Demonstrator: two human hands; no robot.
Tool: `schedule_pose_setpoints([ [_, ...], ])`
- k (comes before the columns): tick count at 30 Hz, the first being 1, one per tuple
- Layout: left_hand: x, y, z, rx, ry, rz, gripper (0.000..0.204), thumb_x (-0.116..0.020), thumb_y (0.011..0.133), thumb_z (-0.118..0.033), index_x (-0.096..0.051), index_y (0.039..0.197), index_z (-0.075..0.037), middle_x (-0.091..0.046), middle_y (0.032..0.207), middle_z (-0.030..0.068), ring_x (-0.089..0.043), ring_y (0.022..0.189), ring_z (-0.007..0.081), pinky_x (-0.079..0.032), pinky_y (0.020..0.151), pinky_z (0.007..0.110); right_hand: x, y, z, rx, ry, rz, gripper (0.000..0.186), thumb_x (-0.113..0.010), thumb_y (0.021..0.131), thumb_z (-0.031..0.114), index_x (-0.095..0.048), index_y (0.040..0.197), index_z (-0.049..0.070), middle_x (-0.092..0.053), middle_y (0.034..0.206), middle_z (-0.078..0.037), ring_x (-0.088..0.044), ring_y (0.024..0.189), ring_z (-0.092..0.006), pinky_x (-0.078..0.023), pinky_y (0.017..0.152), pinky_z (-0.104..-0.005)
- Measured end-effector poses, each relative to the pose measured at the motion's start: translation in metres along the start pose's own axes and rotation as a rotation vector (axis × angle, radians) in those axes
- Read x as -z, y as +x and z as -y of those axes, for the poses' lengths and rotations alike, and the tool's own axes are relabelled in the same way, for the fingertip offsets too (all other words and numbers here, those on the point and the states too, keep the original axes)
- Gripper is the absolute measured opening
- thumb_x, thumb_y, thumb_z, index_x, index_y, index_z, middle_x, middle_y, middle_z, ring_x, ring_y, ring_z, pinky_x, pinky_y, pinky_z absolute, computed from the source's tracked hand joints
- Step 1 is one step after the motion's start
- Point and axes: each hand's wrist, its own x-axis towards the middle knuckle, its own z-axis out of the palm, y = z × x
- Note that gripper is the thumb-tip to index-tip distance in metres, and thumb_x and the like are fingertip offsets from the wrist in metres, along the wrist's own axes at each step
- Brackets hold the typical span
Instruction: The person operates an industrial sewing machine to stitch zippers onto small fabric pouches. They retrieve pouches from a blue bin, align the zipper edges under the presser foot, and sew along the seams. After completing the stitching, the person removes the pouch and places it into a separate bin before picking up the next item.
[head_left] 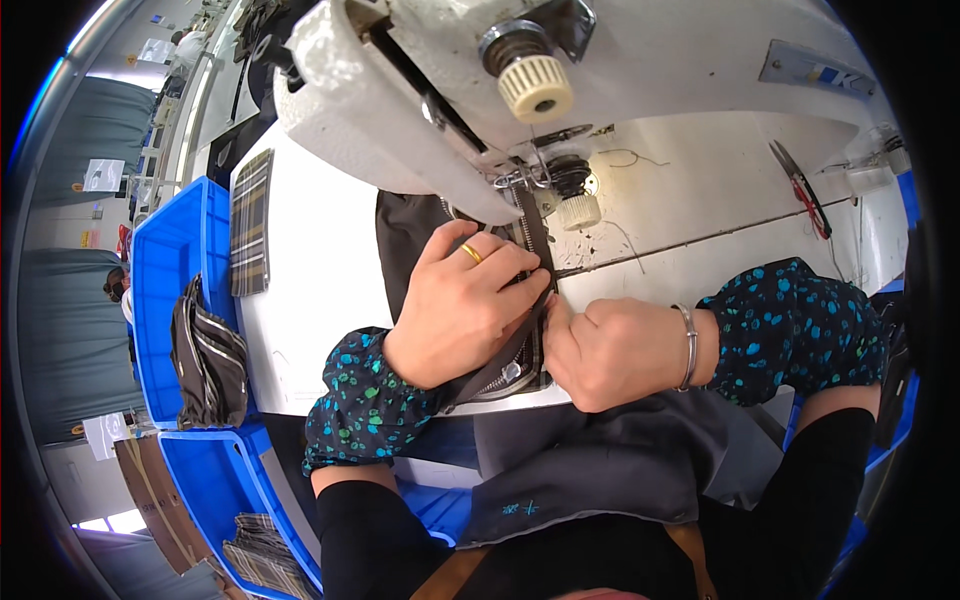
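Under the needle area (515, 182) of a white sewing machine (400, 140) lies dark fabric (397, 235) with a silver-toothed zipper (500, 380) along it. My left hand (470, 300), with a gold ring, lies over the piece, its fingers bent together and pressing on the zipper strip just before the presser foot. My right hand (620, 350), with a silver bangle, is closed at the fabric's right edge, pinching it near the table's front, beside the left fingertips. Part of the zipper is hidden under my fingers.
Scissors (805, 195) and loose threads lie right on the white table (690, 230). Plaid fabric (250, 220) sits at its left. Blue bins (160, 265) with dark bundles (208, 355) and plaid pieces (262, 550) stand left, beside cardboard (150, 500). A person (115, 285) is in the far left background.
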Motion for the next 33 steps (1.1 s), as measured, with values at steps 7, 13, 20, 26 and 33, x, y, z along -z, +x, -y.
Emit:
schedule_pose_setpoints([
  [7, -0.004, 0.001, 0.004, 0.015, -0.035, -0.030, 0.024, -0.079, 0.077, -0.017, -0.079, 0.100, -0.013, -0.071, 0.105, -0.0013, -0.066, 0.101, 0.0197, -0.048, 0.100, 0.043, -0.004, -0.001, -0.003, -0.007, 0.020, -0.028, 0.031, -0.067, 0.068, 0.018, -0.071, 0.080, -0.010, -0.070, 0.080, -0.032, -0.067, 0.057, -0.0236, -0.051, 0.046, -0.0298],
  [13, -0.009, 0.013, 0.024, 0.033, 0.013, -0.088, 0.020, -0.085, 0.077, -0.015, -0.083, 0.097, -0.013, -0.073, 0.100, 0.0014, -0.067, 0.090, 0.0234, -0.053, 0.091, 0.043, -0.021, -0.002, -0.019, -0.089, 0.066, -0.051, 0.027, -0.068, 0.071, 0.016, -0.071, 0.081, -0.009, -0.070, 0.082, -0.033, -0.066, 0.052, -0.0232, -0.052, 0.042, -0.0334],
  [20, -0.018, 0.015, 0.042, 0.113, -0.022, -0.126, 0.018, -0.083, 0.084, -0.018, -0.082, 0.100, -0.010, -0.074, 0.106, 0.0080, -0.070, 0.084, 0.0289, -0.055, 0.073, 0.040, -0.031, -0.002, -0.035, -0.205, 0.001, -0.004, 0.025, -0.068, 0.077, 0.015, -0.072, 0.088, -0.008, -0.072, 0.090, -0.027, -0.066, 0.052, -0.0214, -0.051, 0.044, -0.0339],
  [26, -0.017, 0.009, 0.045, 0.178, -0.008, -0.085, 0.024, -0.078, 0.086, -0.020, -0.078, 0.109, -0.012, -0.073, 0.107, 0.0063, -0.069, 0.096, 0.0293, -0.046, 0.093, 0.046, -0.021, -0.001, -0.044, -0.342, 0.171, 0.026, 0.032, -0.070, 0.078, 0.016, -0.073, 0.103, -0.004, -0.072, 0.088, -0.020, -0.069, 0.059, -0.0257, -0.054, 0.052, -0.0378],
  [33, -0.016, 0.008, 0.050, 0.214, 0.028, -0.009, 0.034, -0.075, 0.091, -0.024, -0.066, 0.121, -0.011, -0.068, 0.114, 0.0088, -0.062, 0.115, 0.0315, -0.037, 0.109, 0.052, -0.035, 0.001, -0.052, -0.647, 0.305, -0.044, 0.032, -0.068, 0.087, 0.018, -0.070, 0.116, 0.004, -0.069, 0.082, -0.010, -0.067, 0.064, -0.0298, -0.053, 0.057, -0.0429],
])
